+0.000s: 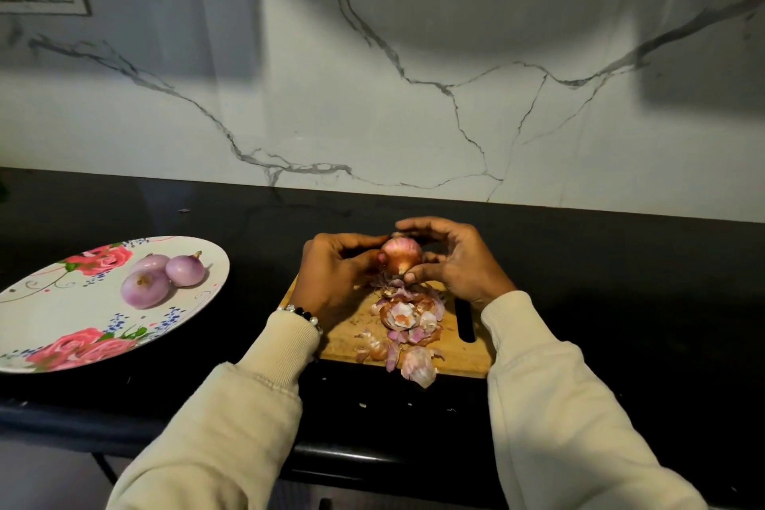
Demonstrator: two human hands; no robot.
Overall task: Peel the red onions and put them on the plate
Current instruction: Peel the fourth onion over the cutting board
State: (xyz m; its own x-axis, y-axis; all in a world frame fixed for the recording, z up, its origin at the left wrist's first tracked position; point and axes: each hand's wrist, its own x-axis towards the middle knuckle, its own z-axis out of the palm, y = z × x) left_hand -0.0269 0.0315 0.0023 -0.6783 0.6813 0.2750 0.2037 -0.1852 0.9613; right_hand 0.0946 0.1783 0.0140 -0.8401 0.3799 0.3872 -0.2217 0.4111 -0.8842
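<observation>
Onion (400,256) held in both hands above the far edge of the board, half peeled.

Nearest, loose skins (407,327) lie heaped on the board (343,337), one spilling over its near edge onto the black counter (621,302); the peeling seems to be done above the board so the scraps fall there. Beyond them the left hand (337,277) curls round the onion's left side to steady it, while the right hand (451,261) cups its right side, thumb and finger pinching at the root end, probably to lift more skin. At the counter's left, well apart, the plate (49,315) carries three peeled onions (159,277) clustered near its far rim, so this one likely goes there next.
</observation>
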